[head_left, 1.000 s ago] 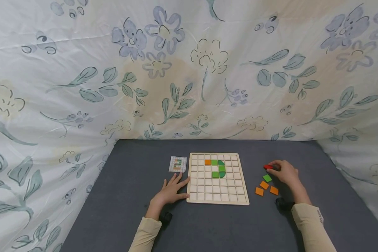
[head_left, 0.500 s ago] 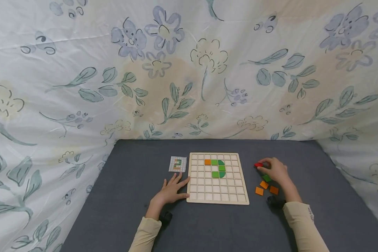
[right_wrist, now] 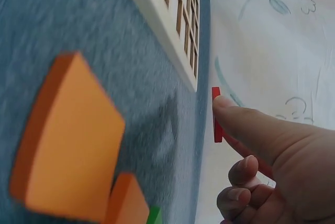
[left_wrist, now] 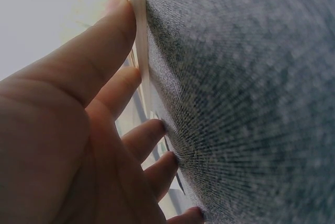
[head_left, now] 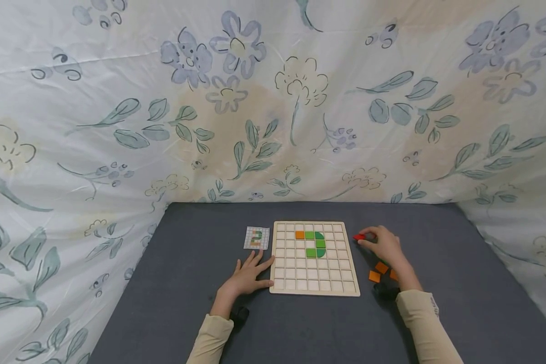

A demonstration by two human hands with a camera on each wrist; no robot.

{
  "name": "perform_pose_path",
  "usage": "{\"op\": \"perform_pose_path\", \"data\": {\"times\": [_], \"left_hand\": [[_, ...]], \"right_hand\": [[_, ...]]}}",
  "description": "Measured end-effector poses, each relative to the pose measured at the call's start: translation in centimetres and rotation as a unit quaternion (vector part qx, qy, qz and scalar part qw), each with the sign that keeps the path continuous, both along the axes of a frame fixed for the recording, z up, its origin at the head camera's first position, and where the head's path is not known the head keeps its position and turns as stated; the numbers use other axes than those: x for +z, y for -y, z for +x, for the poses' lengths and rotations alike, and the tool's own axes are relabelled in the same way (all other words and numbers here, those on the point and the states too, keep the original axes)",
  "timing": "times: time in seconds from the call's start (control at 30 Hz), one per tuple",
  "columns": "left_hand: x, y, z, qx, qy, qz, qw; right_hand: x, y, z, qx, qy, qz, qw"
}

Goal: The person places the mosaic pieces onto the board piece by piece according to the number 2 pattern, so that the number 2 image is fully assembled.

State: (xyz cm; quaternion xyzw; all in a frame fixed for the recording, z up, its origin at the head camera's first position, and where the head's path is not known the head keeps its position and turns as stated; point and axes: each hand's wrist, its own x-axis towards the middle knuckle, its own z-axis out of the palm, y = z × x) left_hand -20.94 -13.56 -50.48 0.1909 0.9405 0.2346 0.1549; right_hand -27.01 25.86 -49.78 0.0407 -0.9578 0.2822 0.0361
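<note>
My right hand (head_left: 383, 246) pinches a red tile (head_left: 358, 236) between thumb and fingers, just off the right edge of the wooden grid board (head_left: 296, 285). In the right wrist view the red tile (right_wrist: 217, 115) stands edge-on above the dark tabletop. Fingers spread, my left hand (head_left: 247, 274) rests at the board's left edge; its thumb and index finger touch the rim in the left wrist view. An orange tile (head_left: 300, 235), green square tiles (head_left: 310, 235) and rounded dark-green tiles (head_left: 321, 253) sit in the upper cells of the board.
A small pattern card (head_left: 257, 238) with a coloured figure lies left of the board. Loose orange tiles (head_left: 374, 276) lie right of the board, under my right forearm, with a green tile (right_wrist: 154, 215) partly hidden behind them. A floral cloth (head_left: 255, 101) hangs behind the table.
My right hand has carried the red tile leftward from beside the loose tiles to near the board's right edge. My left hand has stayed in place.
</note>
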Motion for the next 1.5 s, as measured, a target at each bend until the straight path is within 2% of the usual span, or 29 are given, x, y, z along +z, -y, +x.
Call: {"op": "perform_pose_path", "data": {"times": [0.33, 0.63, 0.93, 1.23, 1.5], "left_hand": [[-0.2, 0.1, 0.0, 0.002, 0.000, -0.002, 1.0000], [-0.2, 0.1, 0.0, 0.001, 0.000, -0.003, 1.0000], [-0.2, 0.0, -0.1, 0.001, 0.000, -0.004, 1.0000], [-0.1, -0.1, -0.1, 0.002, 0.000, -0.006, 1.0000], [0.0, -0.2, -0.1, 0.003, 0.006, -0.012, 0.9999]], "right_hand": [[-0.1, 1.8, -0.3, 0.018, -0.008, -0.009, 0.9998], [-0.2, 3.3, -0.4, 0.018, -0.008, -0.009, 0.9998], [-0.4, 4.5, -0.5, 0.047, -0.020, -0.018, 0.9985], [-0.4, 5.9, -0.2, 0.059, -0.034, -0.031, 0.9972], [-0.5, 7.1, -0.3, 0.074, -0.028, -0.036, 0.9963]]}}
